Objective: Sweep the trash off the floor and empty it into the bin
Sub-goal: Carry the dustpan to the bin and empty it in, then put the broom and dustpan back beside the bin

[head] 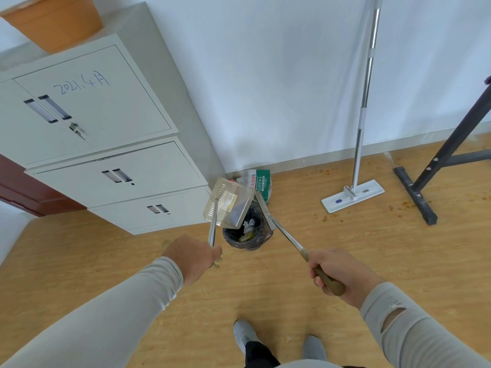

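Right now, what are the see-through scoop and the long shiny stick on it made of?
The clear rectangular dustpan looks like glossy plastic: you see through it. Its thin silver handle, held by the left hand, looks like polished metal, since it gleams.

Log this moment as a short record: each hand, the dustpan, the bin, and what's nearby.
left hand: grips the metal handle of the clear plastic dustpan
right hand: grips the brown handle of the metal-shafted broom
dustpan: tilted above the bin
bin: black-lined round trash bin, trash inside
nearby: white flat mop against the wall; grey metal cabinet
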`<state>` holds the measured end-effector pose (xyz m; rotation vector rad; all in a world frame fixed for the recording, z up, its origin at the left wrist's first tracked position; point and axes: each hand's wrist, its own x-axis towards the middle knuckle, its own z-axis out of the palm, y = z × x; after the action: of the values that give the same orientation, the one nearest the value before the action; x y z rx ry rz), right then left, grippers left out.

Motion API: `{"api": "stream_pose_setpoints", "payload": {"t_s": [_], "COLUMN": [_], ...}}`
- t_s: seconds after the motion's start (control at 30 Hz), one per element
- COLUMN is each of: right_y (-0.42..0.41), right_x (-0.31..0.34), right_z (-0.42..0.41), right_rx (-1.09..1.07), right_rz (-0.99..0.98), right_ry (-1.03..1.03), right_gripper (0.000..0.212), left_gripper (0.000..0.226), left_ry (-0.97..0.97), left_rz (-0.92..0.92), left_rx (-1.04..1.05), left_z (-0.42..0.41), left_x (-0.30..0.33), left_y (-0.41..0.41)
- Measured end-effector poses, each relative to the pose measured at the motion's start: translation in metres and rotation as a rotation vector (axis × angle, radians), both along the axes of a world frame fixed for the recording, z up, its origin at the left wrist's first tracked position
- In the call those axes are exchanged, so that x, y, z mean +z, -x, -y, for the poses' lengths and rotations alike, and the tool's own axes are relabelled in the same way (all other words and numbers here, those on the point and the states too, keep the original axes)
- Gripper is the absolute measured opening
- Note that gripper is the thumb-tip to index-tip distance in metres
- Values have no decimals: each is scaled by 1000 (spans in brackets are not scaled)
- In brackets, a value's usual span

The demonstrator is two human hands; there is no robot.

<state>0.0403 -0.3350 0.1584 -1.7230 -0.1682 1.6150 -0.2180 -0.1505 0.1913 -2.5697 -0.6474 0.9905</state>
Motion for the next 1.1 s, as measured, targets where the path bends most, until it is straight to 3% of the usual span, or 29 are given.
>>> {"api": "stream_pose_setpoints", "payload": {"t_s": [0.47, 0.63, 0.83, 1.1], "right_y": [-6, -29, -50, -66], "right_x": [16, 53, 95, 111], "right_z": [0, -7, -49, -117], "right_rx": [-4, -52, 20, -73], "right_rz": [-50, -194, -43, 181], "right_ry": [-35, -245, -309, -287], "right_gripper": [7, 21, 19, 27], "left_gripper": [35, 27, 10, 14], "left_ry": [38, 18, 237, 520], "left_rz": [95, 434, 976, 1238], "left_rx": [101, 274, 788, 1065], "left_z": [-4, -20, -62, -121], "left_x": [17, 58, 107, 101], "left_y": [-1, -11, -20, -25]}}
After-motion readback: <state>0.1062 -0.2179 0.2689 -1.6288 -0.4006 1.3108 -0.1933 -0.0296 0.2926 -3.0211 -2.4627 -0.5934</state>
